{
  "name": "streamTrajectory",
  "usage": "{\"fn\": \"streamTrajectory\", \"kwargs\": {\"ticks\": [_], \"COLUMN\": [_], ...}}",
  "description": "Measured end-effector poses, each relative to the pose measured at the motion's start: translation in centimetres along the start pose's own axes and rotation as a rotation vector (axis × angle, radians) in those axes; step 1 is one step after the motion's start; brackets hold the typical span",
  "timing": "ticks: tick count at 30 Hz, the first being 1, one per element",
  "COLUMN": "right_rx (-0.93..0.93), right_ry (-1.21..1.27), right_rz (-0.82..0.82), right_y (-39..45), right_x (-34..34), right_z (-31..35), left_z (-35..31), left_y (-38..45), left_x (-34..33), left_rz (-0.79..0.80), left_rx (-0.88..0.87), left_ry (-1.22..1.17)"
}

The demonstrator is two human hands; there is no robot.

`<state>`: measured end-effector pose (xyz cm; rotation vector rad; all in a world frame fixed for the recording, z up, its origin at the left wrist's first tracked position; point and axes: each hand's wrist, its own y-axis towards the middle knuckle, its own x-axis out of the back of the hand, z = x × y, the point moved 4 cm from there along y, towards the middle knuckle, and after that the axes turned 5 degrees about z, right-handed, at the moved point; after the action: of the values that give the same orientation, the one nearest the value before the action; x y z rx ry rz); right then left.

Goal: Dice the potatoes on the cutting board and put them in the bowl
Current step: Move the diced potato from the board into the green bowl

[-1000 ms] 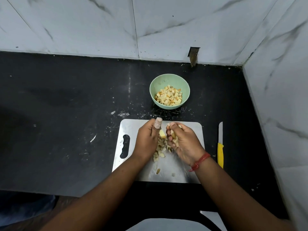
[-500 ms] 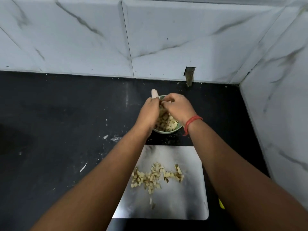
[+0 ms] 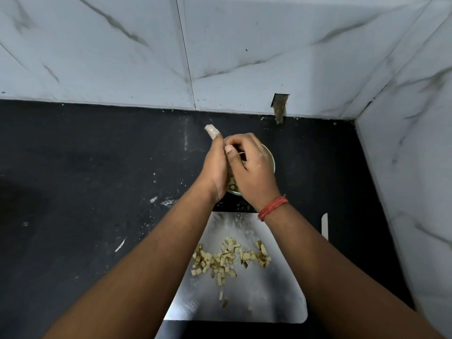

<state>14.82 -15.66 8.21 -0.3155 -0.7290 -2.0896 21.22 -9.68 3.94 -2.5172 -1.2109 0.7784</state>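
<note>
- Both hands hang over the bowl (image 3: 271, 159), which sits on the black counter (image 3: 85, 179) near its back edge, between the wall and the far edge of the cutting board (image 3: 281, 297)
- The bowl is mostly hidden; only a strip of its pale rim shows on the right, and some potato cubes inside (image 3: 232, 184) show in the gap between the wrists
- The left hand (image 3: 215, 167) is held edge-on with its palm turned toward the right hand, fingers fairly straight and close together; one fingertip wears a pale wrap (image 3: 211, 131) that points toward the back wall
- The right hand (image 3: 252, 167) is pressed against the left, its fingers curled down toward the bowl and its thumb laid along the left palm; whether it holds any pieces I cannot tell
- A red thread band (image 3: 272, 208) circles the right wrist
- The cutting board, pale and shiny, lies near the front edge of the counter, partly under both forearms
- A loose heap of diced potato (image 3: 227, 259) lies across the middle of the board, with a few stray bits (image 3: 223, 299) toward its near edge
- The pale tip of a knife blade (image 3: 324, 225) shows just beside the board's right edge, lying on the counter
- White marble-look wall tiles (image 3: 244, 45) close the counter at the back and on the right
</note>
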Motion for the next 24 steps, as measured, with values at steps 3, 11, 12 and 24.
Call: {"fn": "streamTrajectory", "kwargs": {"ticks": [3, 11, 12, 24], "right_rx": [-0.018, -0.068, -0.07, 0.084], "right_ry": [0.038, -0.457, -0.478, -0.347], "right_rz": [0.035, 0.284, 0.275, 0.452], "right_y": [-0.4, 0.3, 0.0, -14.8], "right_x": [-0.4, 0.8, 1.2, 1.1], "right_z": [-0.3, -3.1, -3.2, -2.8], "left_z": [-0.2, -1.2, -1.2, 6.8], "left_y": [0.2, -1.1, -1.6, -11.6], "left_x": [-0.1, 0.4, 0.9, 8.2], "left_rz": [-0.011, -0.016, -0.015, -0.03], "left_rx": [-0.037, -0.17, -0.221, -0.591], "left_ry": [-0.055, 0.144, 0.174, 0.825]}}
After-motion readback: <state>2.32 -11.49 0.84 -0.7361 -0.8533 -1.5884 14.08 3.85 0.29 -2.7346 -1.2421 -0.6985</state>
